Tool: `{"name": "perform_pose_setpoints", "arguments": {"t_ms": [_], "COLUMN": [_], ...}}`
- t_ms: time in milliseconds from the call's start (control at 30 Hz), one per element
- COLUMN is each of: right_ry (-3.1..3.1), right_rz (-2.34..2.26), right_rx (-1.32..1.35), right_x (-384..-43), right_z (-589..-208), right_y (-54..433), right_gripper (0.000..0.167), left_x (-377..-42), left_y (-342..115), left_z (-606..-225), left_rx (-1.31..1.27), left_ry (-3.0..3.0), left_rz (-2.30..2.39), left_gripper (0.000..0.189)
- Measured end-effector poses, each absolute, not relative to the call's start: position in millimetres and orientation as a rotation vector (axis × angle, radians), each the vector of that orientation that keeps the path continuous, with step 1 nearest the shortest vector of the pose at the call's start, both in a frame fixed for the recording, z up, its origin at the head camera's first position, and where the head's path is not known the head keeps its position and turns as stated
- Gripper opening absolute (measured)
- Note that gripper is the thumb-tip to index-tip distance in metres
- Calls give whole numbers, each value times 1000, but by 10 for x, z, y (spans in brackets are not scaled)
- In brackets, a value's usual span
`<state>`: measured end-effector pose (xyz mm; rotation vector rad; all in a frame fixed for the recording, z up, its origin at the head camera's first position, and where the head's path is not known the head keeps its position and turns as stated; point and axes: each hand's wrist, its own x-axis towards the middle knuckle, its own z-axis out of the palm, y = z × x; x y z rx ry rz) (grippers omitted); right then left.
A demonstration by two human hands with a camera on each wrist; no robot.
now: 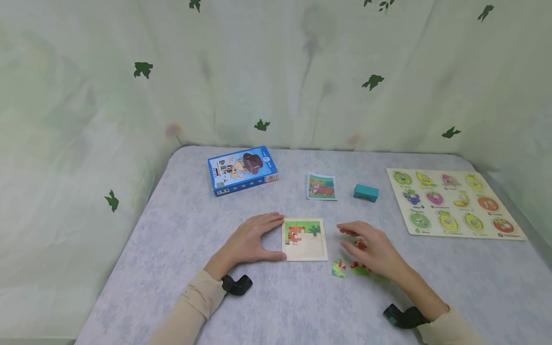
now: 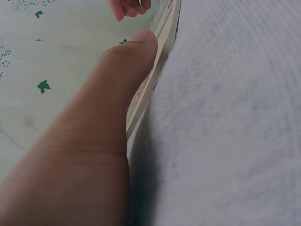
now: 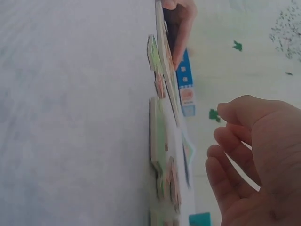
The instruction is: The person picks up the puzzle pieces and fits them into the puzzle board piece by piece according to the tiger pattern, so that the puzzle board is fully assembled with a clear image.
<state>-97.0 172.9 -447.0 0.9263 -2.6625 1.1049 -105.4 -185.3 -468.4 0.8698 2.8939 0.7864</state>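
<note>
A small square wooden jigsaw tray (image 1: 307, 250) lies on the table, with a partly filled tiger picture in its upper part. My left hand (image 1: 250, 242) spans its left edge, thumb stretched to the lower corner and fingertips at the upper one. In the left wrist view the thumb (image 2: 134, 56) lies along the tray's side. To the right of the tray my right hand (image 1: 380, 254) hovers with loosely bent fingers and nothing between them. Below it are several loose jigsaw pieces (image 3: 159, 136), partly hidden by the hand in the head view. One green and red piece (image 1: 338, 269) lies near the tray's lower right corner.
Behind the tray lie a blue game box (image 1: 243, 168), a bear picture card (image 1: 321, 187) and a teal block (image 1: 365, 193). A large fruit picture board (image 1: 469, 212) occupies the right side. A pale curtain (image 1: 276, 72) with green leaf shapes hangs behind the table.
</note>
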Motion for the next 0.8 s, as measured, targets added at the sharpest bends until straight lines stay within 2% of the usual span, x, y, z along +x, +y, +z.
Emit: {"name": "perform_pose_setpoints", "arguments": {"t_ms": [267, 800], "right_ry": [-2664, -2684], "right_rz": [1077, 980], "right_rx": [851, 892], "right_x": [-970, -962], "right_z": [-4531, -4632], "right_y": [1817, 1892], "right_gripper": [39, 40], "left_x": [-1051, -1098], "left_y": [-1863, -1868], "left_z": [-4683, -4698], "left_rx": [875, 898], "left_ry": [2895, 2873], "left_rz": [791, 867], "left_gripper": [97, 94]}}
